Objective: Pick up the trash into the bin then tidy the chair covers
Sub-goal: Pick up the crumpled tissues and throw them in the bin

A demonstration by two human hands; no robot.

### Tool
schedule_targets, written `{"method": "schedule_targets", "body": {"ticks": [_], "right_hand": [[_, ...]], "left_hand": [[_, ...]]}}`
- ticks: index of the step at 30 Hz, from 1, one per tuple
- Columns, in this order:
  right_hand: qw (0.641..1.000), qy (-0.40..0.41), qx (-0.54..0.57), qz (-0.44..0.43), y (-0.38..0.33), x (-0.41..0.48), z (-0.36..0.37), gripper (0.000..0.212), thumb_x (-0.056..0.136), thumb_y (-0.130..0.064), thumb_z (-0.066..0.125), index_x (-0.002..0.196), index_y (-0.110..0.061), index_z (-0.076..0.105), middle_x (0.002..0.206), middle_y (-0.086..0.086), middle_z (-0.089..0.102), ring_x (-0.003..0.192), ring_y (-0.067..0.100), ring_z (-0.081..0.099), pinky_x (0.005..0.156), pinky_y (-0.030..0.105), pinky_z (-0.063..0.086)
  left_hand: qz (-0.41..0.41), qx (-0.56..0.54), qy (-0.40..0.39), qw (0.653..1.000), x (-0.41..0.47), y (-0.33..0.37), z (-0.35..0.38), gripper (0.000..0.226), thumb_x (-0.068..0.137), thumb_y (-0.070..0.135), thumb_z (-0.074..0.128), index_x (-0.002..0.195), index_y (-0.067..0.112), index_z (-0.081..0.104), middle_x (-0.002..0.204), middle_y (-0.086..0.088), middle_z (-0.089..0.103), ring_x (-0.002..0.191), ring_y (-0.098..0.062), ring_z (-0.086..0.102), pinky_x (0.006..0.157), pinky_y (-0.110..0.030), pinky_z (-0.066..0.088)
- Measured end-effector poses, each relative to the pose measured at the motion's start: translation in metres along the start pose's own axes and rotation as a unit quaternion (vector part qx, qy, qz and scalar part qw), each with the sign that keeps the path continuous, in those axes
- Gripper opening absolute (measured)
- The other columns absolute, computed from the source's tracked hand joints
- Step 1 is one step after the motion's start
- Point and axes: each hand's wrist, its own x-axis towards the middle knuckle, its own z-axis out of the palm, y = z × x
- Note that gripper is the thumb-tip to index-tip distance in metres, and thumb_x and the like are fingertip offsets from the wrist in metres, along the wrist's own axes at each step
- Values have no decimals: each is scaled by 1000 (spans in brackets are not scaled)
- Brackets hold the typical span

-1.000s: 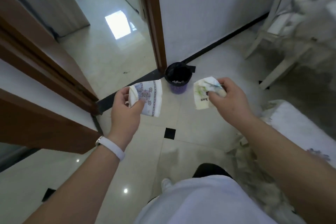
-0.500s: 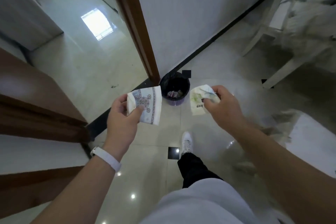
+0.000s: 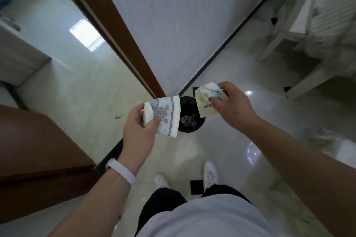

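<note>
Left hand (image 3: 138, 125): we pinch a patterned paper packet (image 3: 165, 116) between thumb and curled fingers. Its free end hangs over the near-left part of the bin's mouth.
Right hand (image 3: 231, 106): we grip a crumpled white wrapper (image 3: 205, 100) with green print by its top, fingers curled round it. The loose sheet hangs toward the bin's right edge.
Bin (image 3: 189, 131): small, round and black-lined, it stands on the floor (image 3: 231, 67) below and between our two hands, a little beyond them. Some trash already lies inside.
Step in hand: we judge both pieces are ready to drop. The chair covers are not yet touched.
Risk, aim: each piece hangs over an edge of the mouth rather than its middle, and the mouth looks narrow against the papers. Letting go from here could land one on the rim or beside it.
Risk, drift: both are light and flat-sided, so dropped from this height they may flutter sideways. Bringing our hands lower and closer together first should help.
Risk, corner: the bin sits close to the door frame (image 3: 115, 25) and the wall beyond our hands, so a missed piece could lodge behind it.
Chair (image 3: 308, 40): well off to the right of our right hand, blurred, with a rumpled cover.
</note>
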Motion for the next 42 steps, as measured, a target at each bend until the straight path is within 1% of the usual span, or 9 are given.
{"method": "schedule_targets", "body": {"ticks": [3, 8, 13, 19, 23, 27, 32, 38, 42], "right_hand": [[999, 24, -4, 30, 1, 18, 11, 18, 87, -23, 60, 104, -30, 58, 85, -11, 63, 72, 7, 58, 60, 26, 45], [990, 78, -9, 115, 2, 37, 47, 16, 87, -21, 60, 103, -24, 59, 86, -4, 64, 77, 14, 60, 69, 31, 48], [969, 143, 12, 202, 2, 54, 99, 13, 88, -20, 60, 100, -24, 57, 83, -6, 62, 71, 8, 56, 59, 20, 43], [956, 137, 10, 259, 29, 94, 153, 17, 88, -21, 57, 101, -31, 55, 79, -11, 61, 64, 0, 55, 50, 11, 39], [951, 129, 4, 282, 82, 129, 187, 17, 87, -21, 57, 102, -29, 57, 81, -8, 63, 67, 3, 57, 56, 18, 42], [950, 119, -19, 288, 156, 171, 226, 18, 89, -21, 58, 107, -23, 57, 80, -9, 61, 68, 4, 55, 58, 16, 41], [954, 92, -34, 284, 254, 218, 278, 20, 90, -20, 55, 109, -20, 55, 83, -1, 63, 68, 9, 56, 56, 20, 40], [968, 38, -85, 234, 353, 264, 346, 20, 91, -20, 55, 110, -15, 55, 83, 5, 64, 73, 24, 60, 67, 41, 52], [974, 18, -112, 197, 399, 279, 377, 28, 90, -29, 58, 115, -16, 56, 93, 3, 65, 78, 23, 60, 69, 41, 52]], "left_hand": [[-15, -6, -25, 1000, 46, -3, 0, 41, 89, 11, 71, 125, 21, 54, 114, 1, 69, 99, -17, 70, 85, -48, 59], [-11, 23, -122, 992, 127, -19, 9, 34, 90, 16, 72, 119, 25, 56, 113, 2, 68, 99, -16, 68, 82, -43, 60], [-27, 58, -241, 968, 208, -43, 4, 39, 88, 18, 74, 123, 20, 58, 115, 3, 68, 101, -12, 68, 86, -40, 59], [-16, 129, -288, 949, 293, -80, 17, 40, 88, 21, 74, 120, 31, 53, 115, 14, 64, 105, -8, 65, 93, -43, 56], [-34, 159, -291, 943, 332, -130, 42, 39, 89, 18, 72, 120, 31, 51, 112, 19, 62, 103, -1, 62, 94, -40, 56], [-58, 153, -272, 948, 365, -199, 81, 40, 89, 17, 73, 121, 30, 53, 120, 9, 62, 108, -7, 63, 94, -39, 56], [-77, 179, -279, 940, 393, -305, 137, 41, 89, 16, 73, 120, 31, 51, 117, 13, 61, 107, -5, 62, 92, -34, 56], [-53, 252, -315, 914, 420, -419, 195, 40, 89, 18, 71, 119, 33, 48, 105, 21, 57, 93, 6, 58, 73, -12, 47], [-24, 303, -356, 884, 435, -466, 219, 48, 90, 22, 70, 132, 25, 46, 107, 20, 55, 91, 7, 55, 69, -3, 43]]}}
